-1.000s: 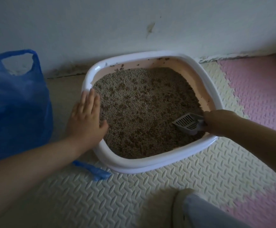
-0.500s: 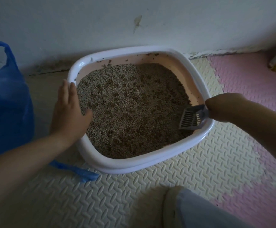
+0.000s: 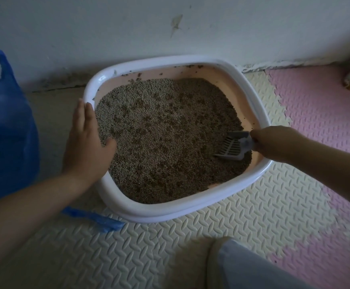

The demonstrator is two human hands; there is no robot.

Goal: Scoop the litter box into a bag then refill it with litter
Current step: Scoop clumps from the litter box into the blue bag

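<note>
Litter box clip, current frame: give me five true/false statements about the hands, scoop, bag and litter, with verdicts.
1. The right hand grips the scoop. True.
2. The left hand holds the bag. False: it rests flat on the left rim of the box, apart from the bag.
3. The scoop is over the right side of the box. True.
4. The box holds no litter. False: litter covers its floor.
5. The bag stands to the right of the box. False: it stands to the left.
</note>
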